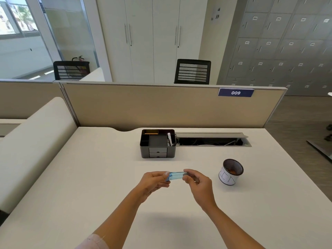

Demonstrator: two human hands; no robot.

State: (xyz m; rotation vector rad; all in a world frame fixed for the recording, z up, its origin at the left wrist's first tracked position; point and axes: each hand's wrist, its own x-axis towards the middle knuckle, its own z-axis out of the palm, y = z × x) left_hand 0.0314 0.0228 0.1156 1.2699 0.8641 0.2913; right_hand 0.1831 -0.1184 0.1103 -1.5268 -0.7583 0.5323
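Left hand and right hand — fingers curled — each pinch one end of a small blue translucent object. It is held above the desk, near the black organizer.

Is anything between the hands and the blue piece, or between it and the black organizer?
Nothing visible. The left hand and right hand pinch the blue piece by its ends; only bare desk lies before the black organizer. The mesh cup stands aside.
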